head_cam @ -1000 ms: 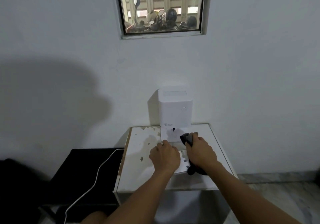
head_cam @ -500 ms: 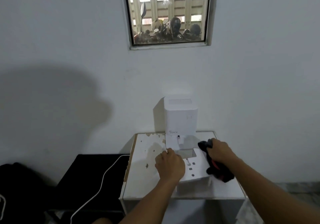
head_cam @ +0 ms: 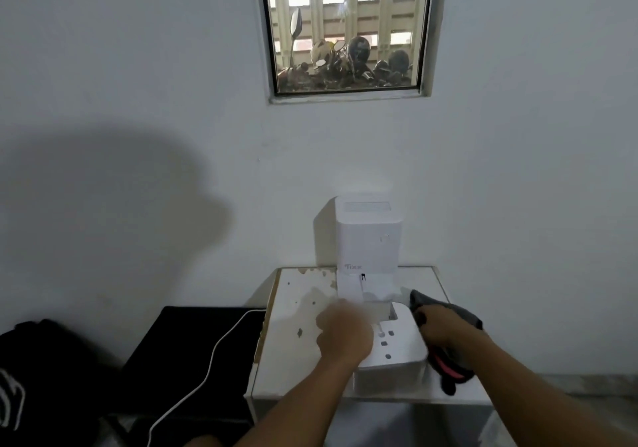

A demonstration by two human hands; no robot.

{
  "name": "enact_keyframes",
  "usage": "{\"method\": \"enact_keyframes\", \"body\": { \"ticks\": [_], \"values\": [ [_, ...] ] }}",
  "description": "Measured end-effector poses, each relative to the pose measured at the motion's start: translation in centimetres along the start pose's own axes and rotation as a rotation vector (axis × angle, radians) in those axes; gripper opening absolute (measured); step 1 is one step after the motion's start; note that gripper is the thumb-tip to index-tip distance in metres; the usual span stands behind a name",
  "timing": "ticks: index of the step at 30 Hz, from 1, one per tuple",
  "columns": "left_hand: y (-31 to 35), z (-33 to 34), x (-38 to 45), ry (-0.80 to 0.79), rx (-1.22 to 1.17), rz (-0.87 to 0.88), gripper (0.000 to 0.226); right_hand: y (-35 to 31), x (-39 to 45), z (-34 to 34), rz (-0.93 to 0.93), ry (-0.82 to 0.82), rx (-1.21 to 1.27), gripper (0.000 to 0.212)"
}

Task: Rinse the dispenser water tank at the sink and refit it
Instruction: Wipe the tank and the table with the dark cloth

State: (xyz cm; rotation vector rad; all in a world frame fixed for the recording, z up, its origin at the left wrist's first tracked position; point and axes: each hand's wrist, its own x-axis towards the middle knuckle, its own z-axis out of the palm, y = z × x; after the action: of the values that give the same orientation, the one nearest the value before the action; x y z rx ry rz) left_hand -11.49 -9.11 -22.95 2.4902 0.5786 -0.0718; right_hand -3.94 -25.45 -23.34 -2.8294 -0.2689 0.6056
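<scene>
Head view has the person standing over a small white table (head_cam: 297,312) pushed against the wall, and everything sits relative to that table. At the back edge of the table, touching the wall, stands the white dispenser (head_cam: 367,236), a tall box with a lower front recess. Just in front of it on the table is a lower white block with a few holes in its top, which looks like the tank (head_cam: 393,350), or at least the removable part, so probably it's about to be lifted off for the sink or has just been slid back in. Can't say which from 1 frame.

Left hand (head_cam: 343,338) is on the left side of the tank, fingers curled against its edge, but it's motion-blurred so whether it really grips or just steadies is a guess. It reads like a bracing hand so the block doesn't skid on the table. Right hand (head_cam: 445,331) is at the right side of the tank, closed round a dark cloth (head_cam: 448,312) with a pink-red bit hanging near the front right of the table. Holding a cloth there makes sense for wiping drips off the tank side, or for a dry grip on a wet shell.

The 2 hands are apart, 1 on each flank of the tank.

Left of the table a black stand (head_cam: 193,343) carries a white cable (head_cam: 214,353). Above the table is a window (head_cam: 345,28). No sink in view.
</scene>
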Motion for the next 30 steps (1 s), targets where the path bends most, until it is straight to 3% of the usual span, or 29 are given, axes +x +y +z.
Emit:
{"method": "enact_keyframes", "body": {
  "ticks": [8,13,15,18,21,25,30],
  "values": [
    [-0.2,-1.6,1.2,-0.206,-0.167,-0.138,0.074,-0.9,-0.3,-5.6,0.033,0.058,0.168,0.021],
    [-0.1,-2.7,1.1,-0.348,-0.320,-0.271,0.067,-3.5,-1.3,-4.6,0.264,-0.402,0.359,0.079],
    [0.0,-3.2,1.2,-0.393,-0.379,-0.275,0.060,-4.4,-1.7,-4.4,0.272,-0.465,0.366,0.085],
    [0.0,-4.1,1.2,-0.433,-0.423,-0.286,0.053,-5.0,-1.8,-4.4,0.224,-0.452,0.379,0.084],
    [0.5,-5.9,1.7,-0.452,-0.527,-0.325,0.060,-5.5,-1.6,-4.5,0.172,-0.362,0.465,0.082],
    [1.5,-8.5,2.7,-0.423,-0.568,-0.345,0.063,-6.3,-0.5,-4.9,0.028,-0.205,0.513,0.050],
    [1.2,-8.4,3.5,-0.378,-0.517,-0.313,0.069,-6.4,0.5,-4.6,-0.006,-0.180,0.485,0.046]
  ]
}}
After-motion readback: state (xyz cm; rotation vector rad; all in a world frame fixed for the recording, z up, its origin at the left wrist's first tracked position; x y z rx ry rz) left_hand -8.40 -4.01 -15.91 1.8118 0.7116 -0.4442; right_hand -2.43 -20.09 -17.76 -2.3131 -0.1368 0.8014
